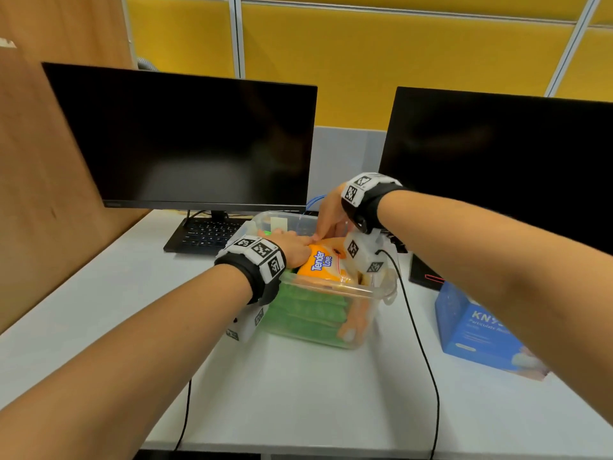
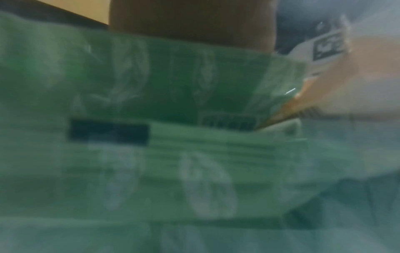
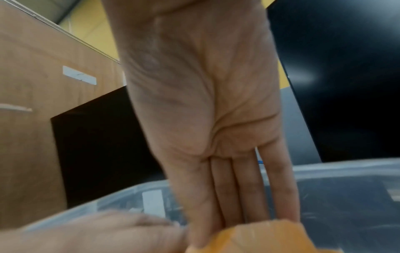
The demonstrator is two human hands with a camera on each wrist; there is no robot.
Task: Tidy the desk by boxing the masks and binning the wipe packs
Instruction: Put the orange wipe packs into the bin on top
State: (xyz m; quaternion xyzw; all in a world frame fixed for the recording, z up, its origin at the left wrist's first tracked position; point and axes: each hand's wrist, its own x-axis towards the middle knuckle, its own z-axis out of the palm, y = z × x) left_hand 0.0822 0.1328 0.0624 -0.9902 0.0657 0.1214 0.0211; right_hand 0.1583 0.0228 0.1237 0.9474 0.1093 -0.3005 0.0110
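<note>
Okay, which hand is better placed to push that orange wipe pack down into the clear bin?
Probably the right hand. Its straight fingers already reach down to the orange wipe pack in the clear bin. The left hand lies along the pack's side, over the green packs.

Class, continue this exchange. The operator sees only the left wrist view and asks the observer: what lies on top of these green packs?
Observer: An orange wipe pack lies on the green packs in the clear bin.
Operator: Is the right hand on it?
Observer: Yes, the right hand touches it with straight fingers.
Operator: Where is the mask box?
Observer: The blue mask box stands on the desk, right of the bin.
</note>
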